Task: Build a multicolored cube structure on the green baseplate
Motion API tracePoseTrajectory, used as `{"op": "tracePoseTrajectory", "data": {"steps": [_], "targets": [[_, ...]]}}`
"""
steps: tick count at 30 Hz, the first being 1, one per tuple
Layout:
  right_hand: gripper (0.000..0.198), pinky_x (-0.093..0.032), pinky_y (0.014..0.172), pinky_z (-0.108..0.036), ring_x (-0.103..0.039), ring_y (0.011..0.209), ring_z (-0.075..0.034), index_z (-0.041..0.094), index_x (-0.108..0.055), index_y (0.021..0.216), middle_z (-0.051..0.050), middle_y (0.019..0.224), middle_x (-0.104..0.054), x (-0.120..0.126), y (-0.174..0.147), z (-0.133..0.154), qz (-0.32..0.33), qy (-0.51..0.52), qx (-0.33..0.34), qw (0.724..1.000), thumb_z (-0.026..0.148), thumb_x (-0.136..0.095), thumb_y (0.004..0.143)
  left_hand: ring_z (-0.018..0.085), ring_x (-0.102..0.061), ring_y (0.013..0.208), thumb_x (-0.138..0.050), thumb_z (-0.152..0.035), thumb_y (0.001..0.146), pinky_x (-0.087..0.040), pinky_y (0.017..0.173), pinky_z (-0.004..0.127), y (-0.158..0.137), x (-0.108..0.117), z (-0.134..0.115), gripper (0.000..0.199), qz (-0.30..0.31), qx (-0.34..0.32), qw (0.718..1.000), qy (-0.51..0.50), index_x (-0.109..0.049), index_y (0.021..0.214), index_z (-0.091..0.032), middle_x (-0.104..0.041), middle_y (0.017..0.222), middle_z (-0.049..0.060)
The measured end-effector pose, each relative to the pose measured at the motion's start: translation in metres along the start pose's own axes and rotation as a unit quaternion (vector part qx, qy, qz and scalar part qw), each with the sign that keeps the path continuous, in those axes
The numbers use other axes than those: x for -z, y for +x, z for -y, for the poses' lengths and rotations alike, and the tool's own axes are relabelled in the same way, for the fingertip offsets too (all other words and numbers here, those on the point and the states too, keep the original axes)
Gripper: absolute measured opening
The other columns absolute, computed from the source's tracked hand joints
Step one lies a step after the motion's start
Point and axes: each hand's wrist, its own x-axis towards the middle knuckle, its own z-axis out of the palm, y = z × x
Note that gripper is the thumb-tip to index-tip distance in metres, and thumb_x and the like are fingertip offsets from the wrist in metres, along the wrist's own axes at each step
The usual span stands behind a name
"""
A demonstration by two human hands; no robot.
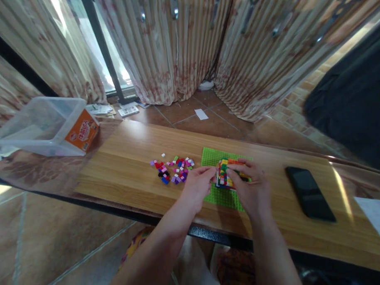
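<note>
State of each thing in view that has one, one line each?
Left hand, at build's left edge
Right hand, fingers on build
Build, partly hidden by hands
Baseplate, flat, partly covered
Loose bricks, scattered
Phone, flat, screen dark
Tub, open-topped
Curtains, hanging, parted at left

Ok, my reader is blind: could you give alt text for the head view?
Left hand and right hand at a multicolored brick build over a green baseplate. Loose bricks lie left, a black phone right, on a wooden tabletop.
</note>
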Motion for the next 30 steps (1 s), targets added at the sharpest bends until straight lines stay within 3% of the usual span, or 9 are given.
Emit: {"op": "tracePoseTrajectory", "data": {"steps": [6, 12, 25, 30], "targets": [[0.011, -0.035, 0.1, -0.054, -0.053, 0.114, -0.027, 0.027, -0.075, 0.08, -0.008, 0.111, -0.062, -0.005, -0.003, 0.004, 0.022, -0.045, 0.024, 0.998, 0.034, -0.067, 0.078, 0.005, -0.03, 0.044, -0.063, -0.026, 0.077, -0.019, 0.045, 0.021, 0.003, -0.004, 0.008, 0.015, 0.002, -0.024, 0.999, 0.026, -0.07, 0.07, -0.015, -0.05, 0.053, -0.003], [0.011, -0.039, 0.096, -0.054, -0.054, 0.112, -0.028, 0.024, -0.074, 0.079, -0.009, 0.11, -0.063, -0.008, -0.003, 0.004, -0.009, -0.035, -0.001, 0.999, 0.03, -0.065, 0.079, 0.009, -0.043, 0.05, -0.056, -0.015, 0.078, -0.031, 0.053, 0.022, 0.008, -0.008, 0.018, 0.018, 0.002, -0.097, 0.992, 0.086, -0.072, 0.071, -0.016, -0.053, 0.051, -0.002], [0.009, -0.038, 0.098, -0.053, -0.056, 0.111, -0.029, 0.021, -0.072, 0.077, -0.01, 0.109, -0.064, -0.007, -0.001, 0.009, -0.014, -0.033, -0.031, 0.999, 0.027, -0.066, 0.076, 0.012, -0.049, 0.052, -0.051, -0.018, 0.082, -0.034, 0.052, 0.023, 0.009, -0.005, 0.025, 0.026, 0.005, -0.138, 0.974, 0.178, -0.075, 0.093, -0.015, -0.056, 0.053, -0.001], [0.009, -0.039, 0.096, -0.052, -0.056, 0.109, -0.028, 0.021, -0.072, 0.076, -0.01, 0.106, -0.065, -0.009, -0.001, 0.011, -0.021, -0.032, -0.045, 0.998, 0.026, -0.065, 0.075, 0.014, -0.053, 0.058, -0.048, -0.02, 0.086, -0.04, 0.057, 0.025, 0.008, -0.004, 0.024, 0.03, 0.013, -0.176, 0.954, 0.244, -0.076, 0.097, -0.015, -0.062, 0.061, 0.003]]}}
